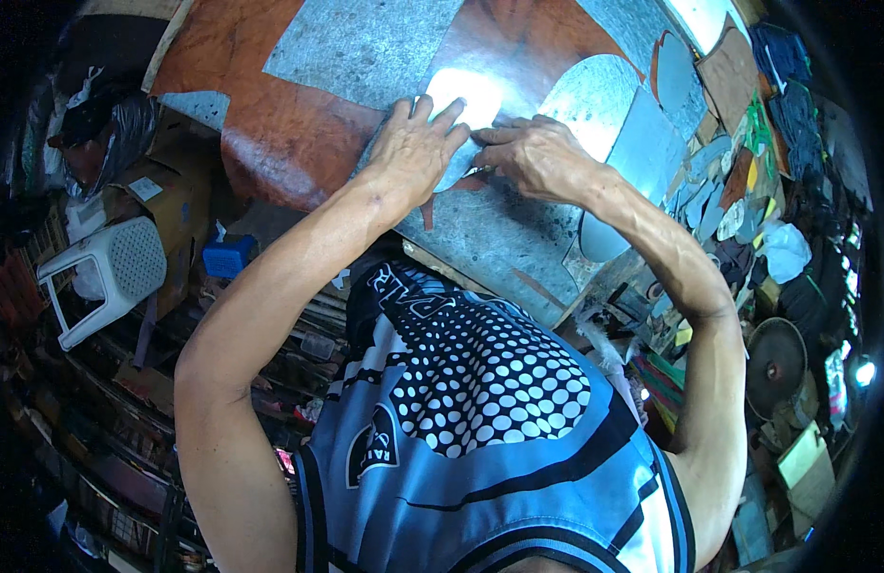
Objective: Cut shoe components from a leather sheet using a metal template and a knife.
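Note:
My left hand lies with fingers spread on a pale, shiny template, pressing it against a brown leather sheet. At the template's right edge, my right hand is closed in a pinch, its fingertips close to those of the left. Whatever sits in that pinch is too small and hidden to name. The leather covers part of a scuffed grey worktop. A narrow brown leather scrap hangs below my left hand. Glare washes out the surface just beyond my fingers.
Grey flat panels with rounded ends lie right of my right hand. Many cut pieces pile up farther right. On the left are a white plastic stool, a cardboard box and a small blue container. A round disc stands lower right.

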